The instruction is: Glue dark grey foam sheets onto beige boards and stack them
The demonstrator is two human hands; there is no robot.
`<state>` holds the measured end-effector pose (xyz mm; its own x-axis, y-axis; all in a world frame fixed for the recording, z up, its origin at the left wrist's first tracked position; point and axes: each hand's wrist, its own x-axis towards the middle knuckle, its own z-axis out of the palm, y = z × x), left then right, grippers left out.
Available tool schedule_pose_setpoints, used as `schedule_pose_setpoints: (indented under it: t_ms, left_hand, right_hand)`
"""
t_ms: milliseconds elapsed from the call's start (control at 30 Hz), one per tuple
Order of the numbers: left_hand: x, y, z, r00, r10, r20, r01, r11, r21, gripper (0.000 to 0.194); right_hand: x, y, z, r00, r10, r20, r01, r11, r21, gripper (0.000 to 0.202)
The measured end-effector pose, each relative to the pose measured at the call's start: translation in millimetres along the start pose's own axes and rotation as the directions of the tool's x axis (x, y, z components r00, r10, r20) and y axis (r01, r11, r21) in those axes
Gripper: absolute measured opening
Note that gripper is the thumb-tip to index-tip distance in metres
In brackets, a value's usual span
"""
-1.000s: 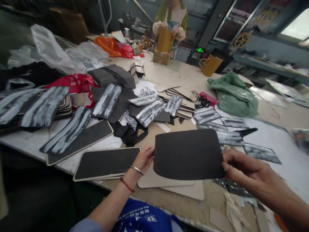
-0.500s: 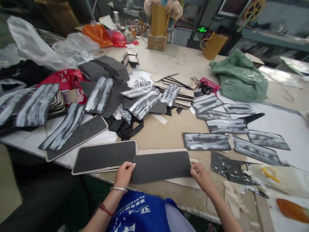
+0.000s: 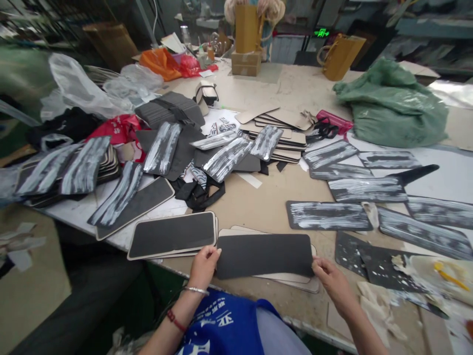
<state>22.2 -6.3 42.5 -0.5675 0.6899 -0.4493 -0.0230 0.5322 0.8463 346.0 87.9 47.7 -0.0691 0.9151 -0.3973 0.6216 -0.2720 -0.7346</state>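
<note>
Stretching lengthwise left to right is the black panel (image 3: 264,255).

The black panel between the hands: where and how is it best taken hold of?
The black panel is probably best pinched at its two short ends, the left hand coming from the left and the right hand from the right. It is long, thin and looks flat, lying crosswise over pale boards, so the ends offer edges without covering its face.
</note>
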Motion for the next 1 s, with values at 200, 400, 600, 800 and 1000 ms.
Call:
schedule_pose_setpoints:
  t_ms: [200,400,600,800,1000]
  left_hand:
    - [4,6,19.8,0.993,0.1,0.068,-0.113,0.968,0.226,0.025]
    - [29,14,22.7,0.984,0.035,0.175,-0.107,0.901,0.421,0.022]
    - [38,12,29.3,0.973,0.012,0.229,-0.131,0.848,0.514,0.024]
    - [38,10,29.0,0.972,0.019,0.235,-0.16,0.786,0.598,0.024]
    - [36,10,29.7,0.97,0.03,0.243,-0.179,0.765,0.619,0.026]
  right_hand:
    - [-25,21,-7,0.993,0.048,-0.104,-0.058,0.994,-0.097,0.031]
    - [-34,30,10,0.984,0.045,-0.174,-0.074,0.983,-0.169,0.025]
    - [-34,40,22,0.95,-0.027,-0.312,-0.057,0.965,-0.257,0.015]
    - [-30,40,30,0.926,-0.058,-0.374,-0.078,0.937,-0.341,0.011]
    - [-26,39,29,0.939,0.002,-0.343,-0.149,0.903,-0.403,0.017]
